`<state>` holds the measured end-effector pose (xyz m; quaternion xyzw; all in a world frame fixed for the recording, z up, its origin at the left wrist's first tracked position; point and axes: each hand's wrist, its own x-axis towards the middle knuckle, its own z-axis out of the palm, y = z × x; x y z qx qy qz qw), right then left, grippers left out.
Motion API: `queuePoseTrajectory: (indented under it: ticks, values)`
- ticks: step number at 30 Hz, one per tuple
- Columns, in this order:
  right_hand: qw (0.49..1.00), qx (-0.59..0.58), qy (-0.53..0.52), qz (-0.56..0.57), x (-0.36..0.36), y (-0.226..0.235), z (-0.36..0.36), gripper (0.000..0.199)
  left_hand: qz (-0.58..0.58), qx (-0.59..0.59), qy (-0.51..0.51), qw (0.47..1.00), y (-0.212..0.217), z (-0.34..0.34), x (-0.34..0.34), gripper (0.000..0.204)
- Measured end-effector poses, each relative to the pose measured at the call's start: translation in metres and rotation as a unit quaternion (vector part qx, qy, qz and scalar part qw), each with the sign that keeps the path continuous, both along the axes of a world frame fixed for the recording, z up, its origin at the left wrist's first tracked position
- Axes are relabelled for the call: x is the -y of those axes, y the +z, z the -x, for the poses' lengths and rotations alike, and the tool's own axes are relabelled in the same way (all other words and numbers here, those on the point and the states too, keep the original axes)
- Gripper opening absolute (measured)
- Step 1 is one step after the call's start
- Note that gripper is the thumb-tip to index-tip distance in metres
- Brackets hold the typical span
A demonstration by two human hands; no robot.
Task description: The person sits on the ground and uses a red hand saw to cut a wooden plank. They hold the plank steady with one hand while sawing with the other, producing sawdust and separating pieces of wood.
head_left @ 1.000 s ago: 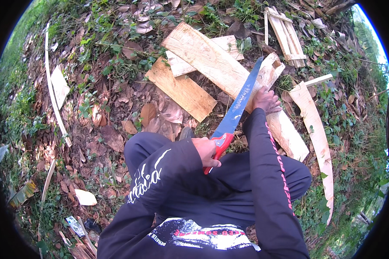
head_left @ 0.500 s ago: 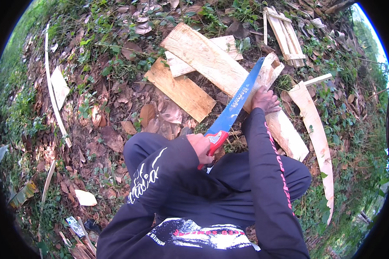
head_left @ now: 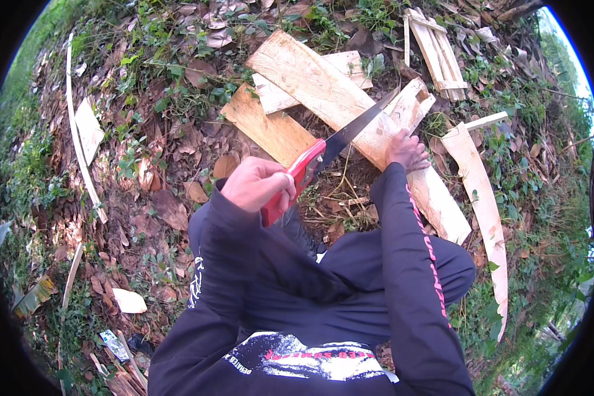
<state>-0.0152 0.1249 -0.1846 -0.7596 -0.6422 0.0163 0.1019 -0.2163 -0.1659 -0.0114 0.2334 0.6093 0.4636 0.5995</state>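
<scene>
My left hand (head_left: 261, 187) is closed round the red handle of a handsaw (head_left: 354, 133), raised above my knee. The saw's dark blade, turned nearly edge-on, slants up to the right across a long wooden plank (head_left: 317, 79). My right hand (head_left: 407, 152) grips the near right end of this plank, its fingers bent over the edge. Beneath that end, crossing it, is a thick wooden piece (head_left: 439, 204) with a notched far end. Whether the blade's teeth touch the plank I cannot tell.
A brown board (head_left: 264, 129) and a pale board (head_left: 287, 89) lie by the plank. To the right are a curved wood strip (head_left: 485, 191) and a slatted wooden piece (head_left: 439, 56). A long thin strip (head_left: 79, 138) and scraps lie left on leaf litter. My bent legs are close below.
My left hand has risen and moved left with the saw. The blade has turned from its blue flat face to nearly edge-on, at a shallower slant. My right hand has barely moved.
</scene>
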Motion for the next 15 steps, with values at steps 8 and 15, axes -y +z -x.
queuePoseTrajectory:
  ticks: [8,15]
  values:
    - [1.000,-0.005,0.002,-0.006,-0.0003,-0.0052,0.0014,0.056,-0.036,0.118,0.040,0.992,-0.0011,0.0020,0.0016,0.020]
    - [1.000,-0.007,0.002,-0.003,-0.0010,-0.0064,-0.0030,0.055,-0.033,0.104,0.025,0.994,-0.0014,0.0014,-0.0024,0.022]
